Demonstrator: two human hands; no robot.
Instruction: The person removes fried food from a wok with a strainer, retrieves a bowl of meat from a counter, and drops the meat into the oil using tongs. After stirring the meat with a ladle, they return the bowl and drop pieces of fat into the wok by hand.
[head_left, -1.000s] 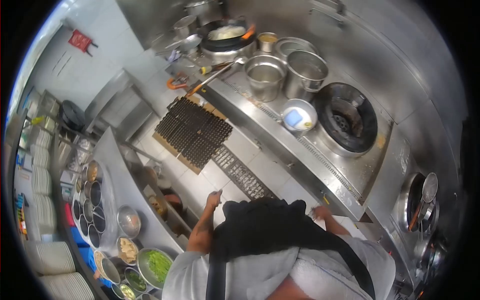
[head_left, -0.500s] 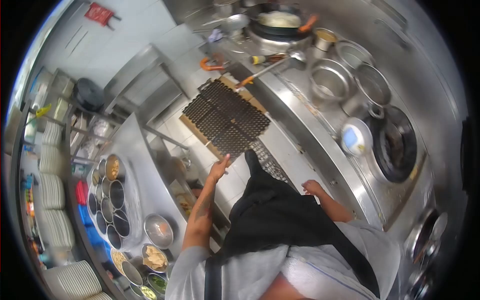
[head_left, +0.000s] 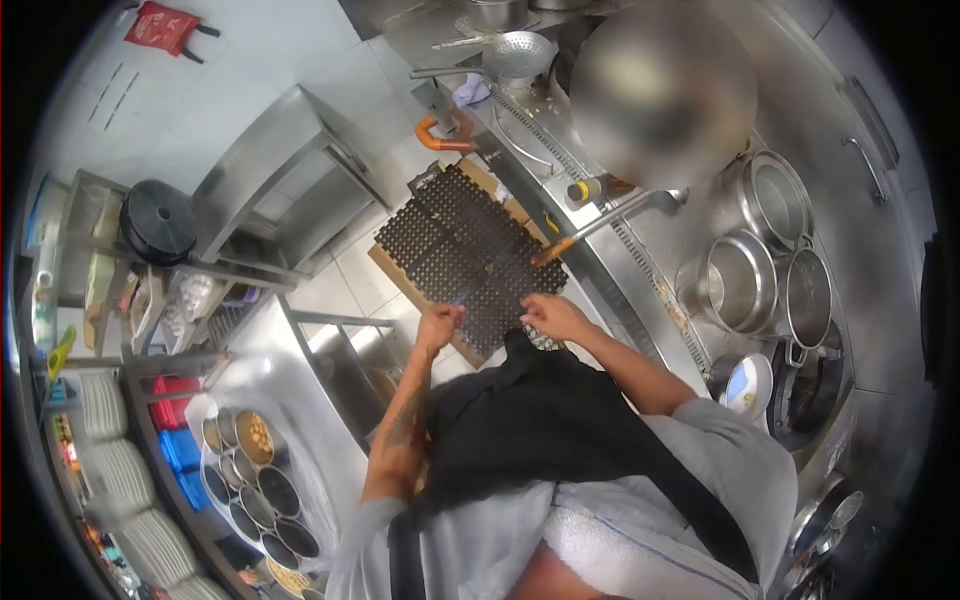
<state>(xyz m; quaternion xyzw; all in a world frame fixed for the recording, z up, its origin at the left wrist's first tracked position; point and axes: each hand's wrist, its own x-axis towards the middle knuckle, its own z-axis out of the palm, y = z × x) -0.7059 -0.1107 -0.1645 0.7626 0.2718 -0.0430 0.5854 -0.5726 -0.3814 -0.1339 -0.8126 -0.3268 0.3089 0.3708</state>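
Note:
My left hand [head_left: 440, 326] is held out in front of the black apron [head_left: 530, 430], its fingers curled in. Across from it, my right hand [head_left: 557, 319] has thumb and fingers drawn together, pointing toward the left hand. A gap separates the two hands, and whether either one holds anything small is hidden. Below and beyond them lies a black perforated floor mat [head_left: 470, 245]. Nearest my right hand is a long-handled ladle [head_left: 610, 225] with a wooden grip, jutting over the edge of the steel cooking counter [head_left: 640, 275].
Metal pots [head_left: 735, 282] and a dark wok [head_left: 805, 395] stand on the right. A blurred round patch [head_left: 665, 95] covers part of the stove. A strainer [head_left: 518, 57] lies at the back. Left are ingredient tins [head_left: 277, 490], a steel counter [head_left: 310, 385] and stacked plates [head_left: 120, 470].
My right hand has come forward and inward, closer to the left hand. Fingers of my left hand are more curled. The view has shifted, and a blurred patch now covers the stove.

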